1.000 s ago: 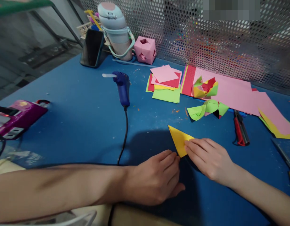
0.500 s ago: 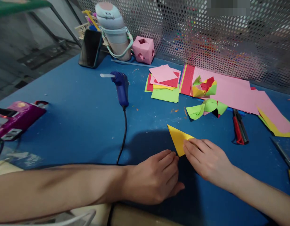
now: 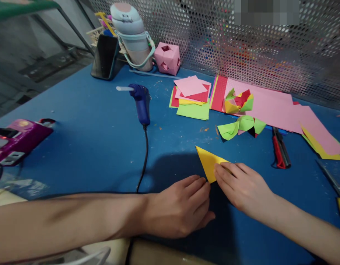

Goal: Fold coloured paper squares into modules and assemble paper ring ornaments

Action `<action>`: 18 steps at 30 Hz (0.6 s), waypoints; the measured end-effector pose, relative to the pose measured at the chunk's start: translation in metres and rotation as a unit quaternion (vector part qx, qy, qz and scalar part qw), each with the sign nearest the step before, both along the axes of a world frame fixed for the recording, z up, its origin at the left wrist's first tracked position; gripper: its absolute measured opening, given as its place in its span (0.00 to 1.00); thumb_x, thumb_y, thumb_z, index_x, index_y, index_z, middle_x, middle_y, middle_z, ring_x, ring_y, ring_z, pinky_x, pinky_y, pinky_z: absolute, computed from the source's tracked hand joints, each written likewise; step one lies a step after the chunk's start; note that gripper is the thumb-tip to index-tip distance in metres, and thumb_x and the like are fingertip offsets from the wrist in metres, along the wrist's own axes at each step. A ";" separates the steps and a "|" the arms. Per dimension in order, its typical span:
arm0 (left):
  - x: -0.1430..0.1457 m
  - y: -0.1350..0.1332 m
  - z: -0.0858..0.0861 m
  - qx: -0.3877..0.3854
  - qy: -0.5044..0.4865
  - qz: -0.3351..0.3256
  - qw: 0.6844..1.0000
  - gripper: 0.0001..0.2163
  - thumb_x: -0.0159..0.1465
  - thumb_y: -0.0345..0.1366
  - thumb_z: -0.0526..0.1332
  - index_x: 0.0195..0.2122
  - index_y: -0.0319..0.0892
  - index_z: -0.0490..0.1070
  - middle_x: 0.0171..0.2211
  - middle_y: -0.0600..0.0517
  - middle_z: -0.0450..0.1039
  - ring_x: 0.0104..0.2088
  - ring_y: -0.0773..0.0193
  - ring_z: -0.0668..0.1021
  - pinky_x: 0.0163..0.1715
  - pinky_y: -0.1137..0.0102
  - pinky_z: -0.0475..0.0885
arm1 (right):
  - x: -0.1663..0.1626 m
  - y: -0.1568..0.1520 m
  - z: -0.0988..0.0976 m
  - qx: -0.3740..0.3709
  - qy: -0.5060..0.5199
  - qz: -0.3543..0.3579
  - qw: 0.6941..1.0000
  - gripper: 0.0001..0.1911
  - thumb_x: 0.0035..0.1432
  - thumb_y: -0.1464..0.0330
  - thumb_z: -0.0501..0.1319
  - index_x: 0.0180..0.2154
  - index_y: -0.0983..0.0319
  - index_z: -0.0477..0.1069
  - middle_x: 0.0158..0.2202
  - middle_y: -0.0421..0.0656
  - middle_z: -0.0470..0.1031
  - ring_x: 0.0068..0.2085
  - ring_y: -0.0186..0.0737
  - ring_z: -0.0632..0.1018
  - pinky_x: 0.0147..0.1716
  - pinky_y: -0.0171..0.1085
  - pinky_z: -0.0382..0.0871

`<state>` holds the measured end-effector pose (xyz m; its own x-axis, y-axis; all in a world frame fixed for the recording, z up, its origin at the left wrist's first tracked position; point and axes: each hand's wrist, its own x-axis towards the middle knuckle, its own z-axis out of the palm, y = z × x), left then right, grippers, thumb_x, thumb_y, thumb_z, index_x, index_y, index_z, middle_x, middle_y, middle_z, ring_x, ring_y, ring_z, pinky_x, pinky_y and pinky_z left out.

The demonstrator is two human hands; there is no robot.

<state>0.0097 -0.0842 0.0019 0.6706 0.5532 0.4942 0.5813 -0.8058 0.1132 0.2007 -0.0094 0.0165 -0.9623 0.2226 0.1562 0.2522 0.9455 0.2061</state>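
Note:
A folded piece of yellow paper (image 3: pixel 207 162), pointed at its far left corner, lies on the blue table in front of me. My right hand (image 3: pixel 243 187) rests over its right part, fingers together and pressing it, the thumb hidden. At the paper's lower corner are the curled fingertips of my left hand (image 3: pixel 183 208). The left thumb sticks out lower down, apart from the paper; what lies under those fingers is hidden. Beyond the hands lie a green folded paper piece (image 3: pixel 229 130) and a ring of green, yellow and red folded paper (image 3: pixel 232 106).
A blue glue gun (image 3: pixel 142 105) stands left of centre, its black cord trailing forward. Stacked paper squares (image 3: pixel 193 110), a pink paper ball (image 3: pixel 167 59), a bottle (image 3: pixel 132 40) and a phone (image 3: pixel 105 57) are behind. A red cutter (image 3: pixel 279 151) and scissors (image 3: pixel 334 182) lie right; a purple power box (image 3: pixel 23 141) sits left.
The view has shifted very slightly. Both hands and the yellow paper hold nearly the same place and pose.

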 end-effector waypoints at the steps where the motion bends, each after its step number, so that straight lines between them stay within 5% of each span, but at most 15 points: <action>1: 0.000 0.000 0.000 -0.006 -0.001 -0.001 1.000 0.10 0.61 0.33 0.56 0.31 0.31 0.74 0.35 0.38 0.76 0.37 0.54 0.77 0.37 0.62 0.74 | 0.000 0.000 0.000 -0.003 -0.004 -0.002 1.000 0.14 0.57 0.77 0.50 0.39 0.69 0.74 0.41 0.50 0.76 0.39 0.47 0.73 0.31 0.41 0.64; 5: -0.001 0.000 -0.001 -0.016 0.007 -0.002 1.000 0.11 0.62 0.34 0.55 0.31 0.31 0.73 0.42 0.35 0.74 0.38 0.54 0.77 0.36 0.62 0.74 | 0.001 0.000 0.000 -0.011 -0.018 -0.003 1.000 0.13 0.57 0.76 0.52 0.41 0.70 0.73 0.43 0.51 0.75 0.40 0.48 0.73 0.32 0.42 0.64; 11: 0.000 0.004 0.002 -0.060 0.026 -0.003 0.998 0.13 0.63 0.36 0.53 0.28 0.34 0.71 0.38 0.38 0.76 0.35 0.55 0.76 0.32 0.63 0.73 | 0.002 0.001 -0.001 -0.020 -0.015 -0.001 1.000 0.12 0.57 0.74 0.54 0.40 0.69 0.73 0.43 0.51 0.74 0.41 0.47 0.72 0.35 0.42 0.63; 18: 0.003 0.008 0.001 -0.050 0.001 0.005 0.999 0.13 0.63 0.36 0.54 0.28 0.33 0.71 0.34 0.40 0.76 0.41 0.52 0.76 0.40 0.62 0.73 | 0.009 0.001 0.011 0.003 -0.020 -0.041 0.999 0.11 0.53 0.76 0.53 0.31 0.68 0.75 0.32 0.51 0.76 0.30 0.43 0.71 0.35 0.44 0.61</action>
